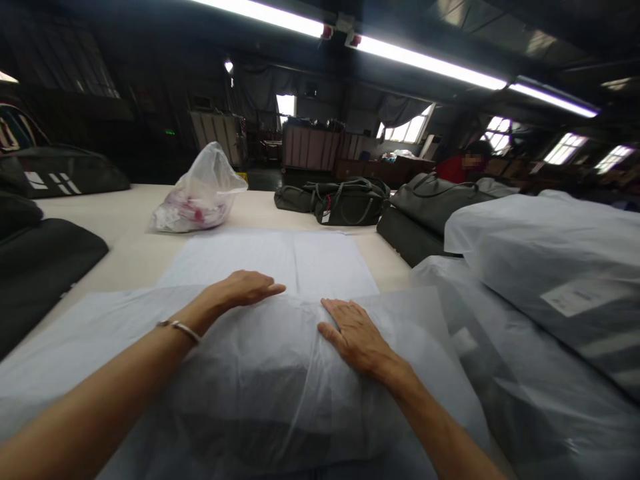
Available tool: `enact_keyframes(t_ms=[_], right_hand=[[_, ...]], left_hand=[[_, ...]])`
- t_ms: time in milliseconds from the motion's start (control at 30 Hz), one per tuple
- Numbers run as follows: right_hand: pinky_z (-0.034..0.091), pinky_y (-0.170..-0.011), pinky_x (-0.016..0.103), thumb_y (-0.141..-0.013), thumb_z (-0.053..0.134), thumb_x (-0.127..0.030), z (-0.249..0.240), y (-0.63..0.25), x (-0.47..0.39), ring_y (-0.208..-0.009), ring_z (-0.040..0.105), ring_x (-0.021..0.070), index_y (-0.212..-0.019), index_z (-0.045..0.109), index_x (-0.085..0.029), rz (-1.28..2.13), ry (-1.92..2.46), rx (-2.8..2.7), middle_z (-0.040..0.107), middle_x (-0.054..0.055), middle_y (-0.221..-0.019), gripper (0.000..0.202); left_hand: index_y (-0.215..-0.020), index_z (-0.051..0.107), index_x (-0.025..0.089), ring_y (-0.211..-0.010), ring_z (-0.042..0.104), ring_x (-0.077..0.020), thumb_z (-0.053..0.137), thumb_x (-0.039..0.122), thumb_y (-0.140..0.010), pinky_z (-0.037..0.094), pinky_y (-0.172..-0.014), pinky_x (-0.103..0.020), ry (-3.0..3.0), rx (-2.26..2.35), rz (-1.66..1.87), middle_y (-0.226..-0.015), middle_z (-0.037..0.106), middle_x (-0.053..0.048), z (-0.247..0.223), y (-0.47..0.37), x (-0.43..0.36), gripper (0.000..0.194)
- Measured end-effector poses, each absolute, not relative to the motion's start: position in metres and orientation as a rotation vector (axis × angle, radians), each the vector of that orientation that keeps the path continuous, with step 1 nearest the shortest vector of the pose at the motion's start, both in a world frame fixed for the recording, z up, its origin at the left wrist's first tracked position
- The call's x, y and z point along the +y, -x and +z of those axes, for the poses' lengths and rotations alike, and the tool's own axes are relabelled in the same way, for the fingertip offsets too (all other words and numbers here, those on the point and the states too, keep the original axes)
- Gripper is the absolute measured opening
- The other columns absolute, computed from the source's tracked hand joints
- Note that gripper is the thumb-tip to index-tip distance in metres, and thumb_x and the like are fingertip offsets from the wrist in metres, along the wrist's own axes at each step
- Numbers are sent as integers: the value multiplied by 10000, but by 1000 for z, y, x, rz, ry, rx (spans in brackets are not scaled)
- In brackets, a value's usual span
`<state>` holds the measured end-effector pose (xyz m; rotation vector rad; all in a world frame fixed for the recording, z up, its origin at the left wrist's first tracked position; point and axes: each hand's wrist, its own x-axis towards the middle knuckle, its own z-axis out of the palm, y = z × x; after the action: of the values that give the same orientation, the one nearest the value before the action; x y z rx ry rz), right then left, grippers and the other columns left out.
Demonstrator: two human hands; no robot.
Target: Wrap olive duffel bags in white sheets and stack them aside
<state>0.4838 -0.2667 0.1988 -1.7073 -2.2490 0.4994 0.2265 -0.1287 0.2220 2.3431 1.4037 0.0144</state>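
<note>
At the lower center of the frame, a bundle (260,387) in thin, translucent white wrapping lies on the surface (135,223); a dark form shows faintly through its lower part. The left hand (247,288) is positioned over the upper edge of the bundle, with its fingers extended and close together. Whether these fingers pinch the wrapping cannot be determined. A bracelet (180,329) encircles the left wrist. The right hand (357,337) lies flat on the bundle, palm down, fingers slightly spread and thumb apart, pointing toward the left hand; the two hands are apart.

Beyond the bundle, white sheets (325,263) lie flat. At upper left of these stands a clear plastic bag (205,190) with white and reddish contents. Dark bags (350,203) with handles rest at the far edge of the surface, and further dark bags (45,253) are located at the left of the frame. At the right, large wrapped packages (550,280) are stacked. A person in red (453,169) is visible behind them, at upper right.
</note>
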Motion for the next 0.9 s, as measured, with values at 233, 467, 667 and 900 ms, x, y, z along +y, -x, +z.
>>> enact_keyframes(t_ms=[233,467,667,900], right_hand=[[230,-1146,401,-983,411,-459,207,-479,-269,-1323,442,235,-1419,472,-166,517,1713,-2195,522,100,-1428,529],[233,-1126,393,-980,401,-478,203,-479,-265,-1312,448,227,-1409,479,-181,531,1740,-2202,544,102,-1402,528],[269,-1107,419,-973,414,-494,200,-479,-263,-1280,471,250,-1404,475,-178,507,1721,-2207,557,118,-1380,538],[461,-893,381,-982,381,-315,202,-492,-245,-1061,629,267,-1307,578,-177,720,1632,-2332,659,119,-1235,404]], left_hand=[[-687,631,232,-690,611,-238,376,683,-849,361,-634,-310,-2278,1523,1,-729,697,-53,213,-137,-141,544],[-858,666,208,-871,645,-314,405,524,-884,427,-732,-376,-2416,1705,-153,-917,710,-111,223,-132,-140,410],[-1167,634,218,-1045,640,-293,363,447,-945,484,-899,-404,-2768,1476,395,-1186,670,-97,274,-234,-189,419],[-1489,284,128,-1369,412,-332,484,596,-889,362,-1115,-487,-2587,1007,339,-1486,424,-203,200,-342,-240,786]])
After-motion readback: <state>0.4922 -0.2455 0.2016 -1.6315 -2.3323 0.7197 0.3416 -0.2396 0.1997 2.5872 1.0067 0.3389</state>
